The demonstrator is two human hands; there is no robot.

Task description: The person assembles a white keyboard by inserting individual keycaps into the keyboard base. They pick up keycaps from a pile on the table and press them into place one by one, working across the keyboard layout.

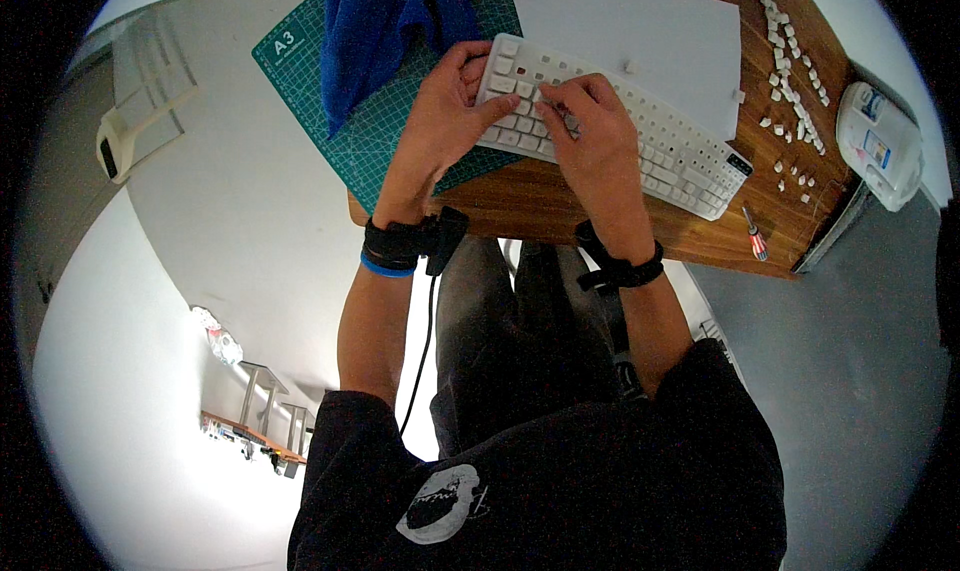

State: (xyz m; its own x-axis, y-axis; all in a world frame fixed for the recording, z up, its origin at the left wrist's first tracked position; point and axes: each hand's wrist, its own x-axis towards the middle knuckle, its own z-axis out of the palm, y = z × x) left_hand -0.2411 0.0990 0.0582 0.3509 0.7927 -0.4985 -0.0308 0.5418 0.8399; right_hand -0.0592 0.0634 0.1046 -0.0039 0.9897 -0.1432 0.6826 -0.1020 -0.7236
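A white keyboard (680,161) lies at a slant near the front of the desk, its right end closer to me. Keycaps cover much of its near and left part, while bare key positions show along the far rows. My left hand (440,121) grips the keyboard's left end, thumb on top of the keys and fingers at the far edge. Over the keys just right of that thumb, my right hand (600,136) has thumb and fingers pinched together. Whatever is between those fingertips is hidden. Many loose white keycaps (777,39) lie in rows on the right of the desk.
Under the keyboard's left part is a green cutting mat (300,81), with a blue cloth (365,51) on it. A white paper sheet (650,36) lies behind. At right are a screwdriver (755,237) and a white plastic jug (880,146) beside the wooden desk's edge (700,246).
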